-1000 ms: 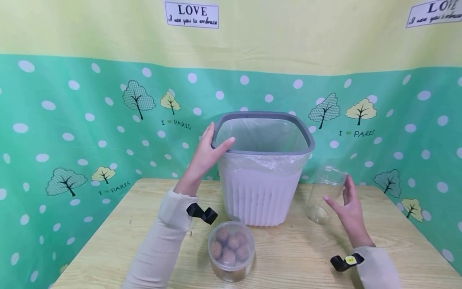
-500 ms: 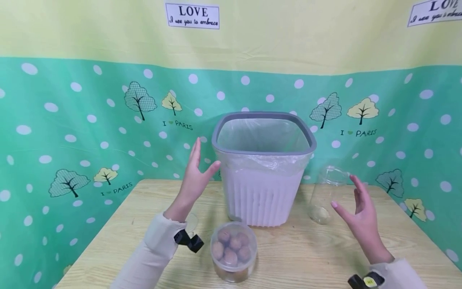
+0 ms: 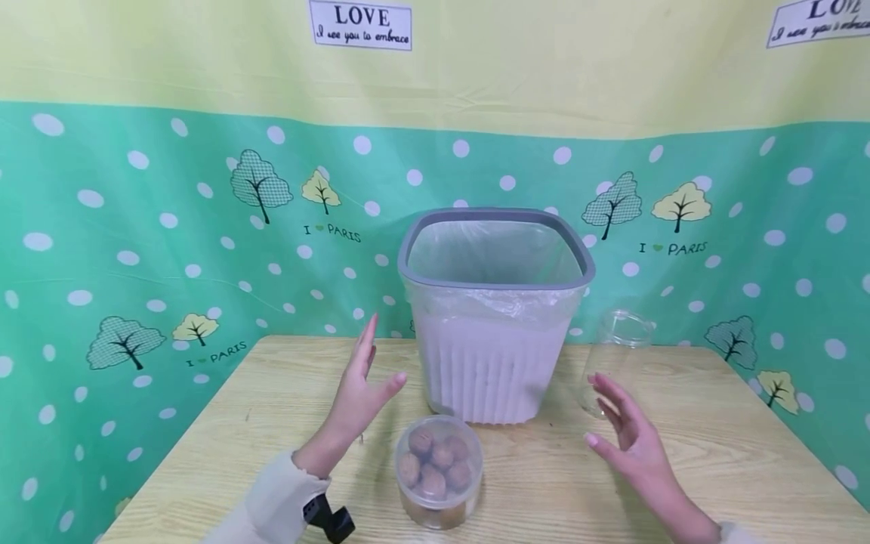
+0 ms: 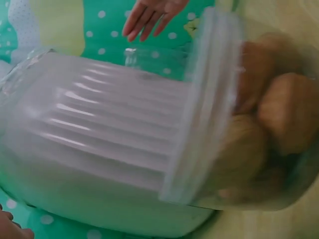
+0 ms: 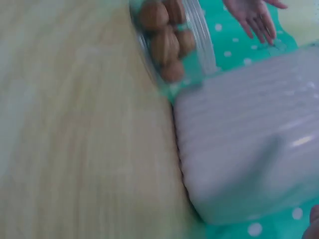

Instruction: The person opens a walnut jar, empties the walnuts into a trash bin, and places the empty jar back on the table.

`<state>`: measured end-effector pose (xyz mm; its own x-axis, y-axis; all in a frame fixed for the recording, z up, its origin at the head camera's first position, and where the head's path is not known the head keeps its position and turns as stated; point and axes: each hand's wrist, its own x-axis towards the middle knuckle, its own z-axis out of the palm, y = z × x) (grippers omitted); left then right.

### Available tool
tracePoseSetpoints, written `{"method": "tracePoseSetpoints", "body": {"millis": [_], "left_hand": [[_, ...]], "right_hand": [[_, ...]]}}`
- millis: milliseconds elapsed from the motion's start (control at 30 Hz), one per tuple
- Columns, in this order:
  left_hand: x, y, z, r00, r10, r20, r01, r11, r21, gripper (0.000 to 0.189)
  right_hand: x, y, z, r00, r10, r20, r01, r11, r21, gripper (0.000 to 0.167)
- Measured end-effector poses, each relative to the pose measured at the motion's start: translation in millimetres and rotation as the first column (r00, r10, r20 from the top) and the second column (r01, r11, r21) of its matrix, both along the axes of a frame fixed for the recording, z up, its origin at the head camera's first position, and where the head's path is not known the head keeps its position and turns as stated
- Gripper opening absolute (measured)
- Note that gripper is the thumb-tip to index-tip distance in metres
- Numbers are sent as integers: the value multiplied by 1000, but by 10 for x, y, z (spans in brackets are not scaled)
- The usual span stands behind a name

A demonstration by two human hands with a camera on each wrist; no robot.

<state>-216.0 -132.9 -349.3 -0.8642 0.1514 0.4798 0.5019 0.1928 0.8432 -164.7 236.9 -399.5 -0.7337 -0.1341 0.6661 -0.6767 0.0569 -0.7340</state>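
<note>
Both hands have shifted since half a second ago: left hand [image 3: 356, 400] dropped lower, further from the wastebasket [image 3: 485, 370]; right hand [image 3: 632, 446] swung inward, now in front of the tall clear jar [image 3: 621, 347]. Wastebasket, jar and tub look unmoved.

Grip state: both empty. Left: thumb spread away from fingers. Right: thumb and fingers apart, fingers slightly bent. Right fingertips overlap the jar in head view; can't confirm contact, but I read it as a gap.

Round clear tub [image 3: 435, 515] of walnuts [image 3: 442, 455] stands upright on the tabletop [image 3: 224, 453], just in front of the wastebasket, between the hands. Hazy top, probably a lid.

Key relation, my read: tub vs left hand. Left is nearer. From it, tub lies to the right and closer to the person, and thumb points over toward it. From right hand, tub is to the left, with bare wood between. Tub is squat, axis vertical, so no long side to line up with; opposed palms would suit its round wall. Left wrist view agrees: tub sits large in the foreground, wastebasket behind. Both wrist views are blurred.
</note>
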Motion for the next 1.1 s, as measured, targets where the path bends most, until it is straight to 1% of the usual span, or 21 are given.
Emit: {"method": "tracePoseSetpoints", "body": {"millis": [67,200,300,400,500,600,700,767,800,900,1000,1033,1100], "left_hand": [[35,-18,-83,999,-35,-3,35,999,8,94],[92,-36,-251,995,-99,-12,99,995,-8,96],[142,-51,-351,988,-156,-4,156,988,-1,96],[203,-70,-435,973,-231,28,229,972,41,96],[267,-91,-509,949,-305,80,298,950,87,97],[317,-108,-582,926,-353,133,340,934,108,98],[355,-125,-658,911,-378,163,365,925,107,98],[375,-134,-707,907,-387,169,375,922,96,99],[383,-136,-729,906,-388,171,378,921,88,100],[399,-141,-779,901,-382,208,374,924,78,102],[401,-144,-822,892,-383,240,376,923,78,104],[400,-146,-838,889,-385,247,379,922,75,104],[395,-149,-869,889,-392,238,388,919,66,104]], "right_hand": [[30,-91,-43,999,51,16,-51,999,-4,77],[79,-225,-135,993,97,70,-99,995,27,76],[99,-305,-194,984,139,108,-144,989,41,75],[115,-380,-249,974,182,133,-190,981,47,74],[127,-448,-307,965,216,150,-226,972,57,73],[138,-521,-356,956,229,185,-244,967,65,72],[158,-595,-396,942,241,234,-265,962,74,73],[173,-641,-419,933,256,253,-284,956,79,75],[180,-660,-432,931,261,254,-290,953,85,75],[187,-718,-451,930,267,254,-298,950,90,75],[187,-771,-452,926,274,259,-305,948,89,76],[187,-787,-452,921,281,272,-312,947,80,76],[189,-819,-453,905,300,302,-332,941,59,76]]}}
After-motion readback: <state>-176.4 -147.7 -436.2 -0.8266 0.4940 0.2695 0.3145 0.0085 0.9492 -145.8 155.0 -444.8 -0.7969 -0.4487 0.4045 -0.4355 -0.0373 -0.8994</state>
